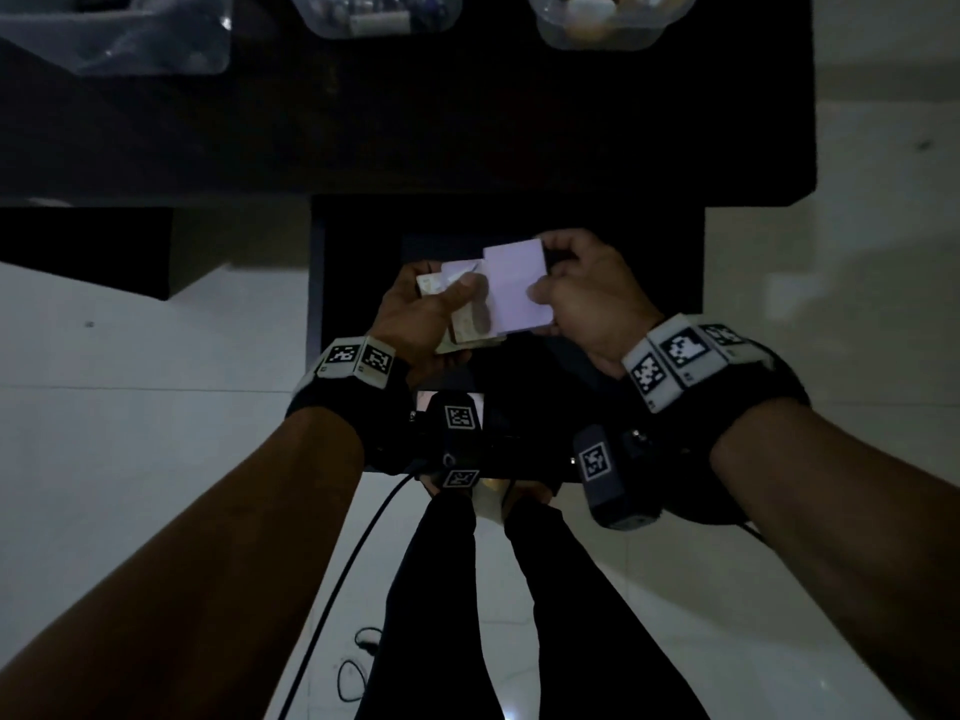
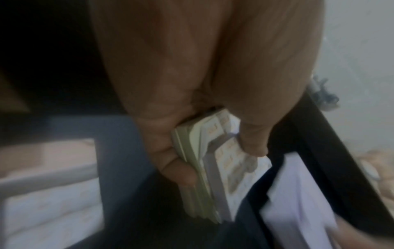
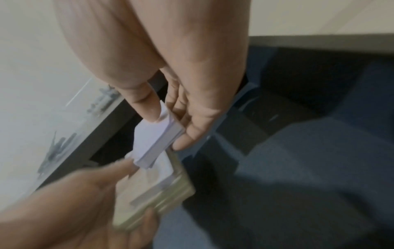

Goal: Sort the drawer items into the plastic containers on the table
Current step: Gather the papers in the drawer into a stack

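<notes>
Above the open dark drawer (image 1: 670,262), my left hand (image 1: 441,309) grips a thick stack of pale printed cards (image 1: 470,330), thumb on top. The same card stack (image 2: 215,170) shows in the left wrist view between my thumb and curled fingers. My right hand (image 1: 576,288) pinches a smaller wad of plain white cards (image 1: 519,288) right beside the stack, overlapping its right edge. In the right wrist view the white wad (image 3: 157,139) sits between my thumb and fingers, just above the printed stack (image 3: 155,190). Three clear plastic containers (image 1: 379,13) stand at the table's far edge.
The dark table (image 1: 467,122) runs across the top, with a left container (image 1: 130,39) and a right container (image 1: 613,18) holding small items. White tiled floor (image 1: 857,226) lies on both sides. A black cable (image 1: 337,589) trails by my legs.
</notes>
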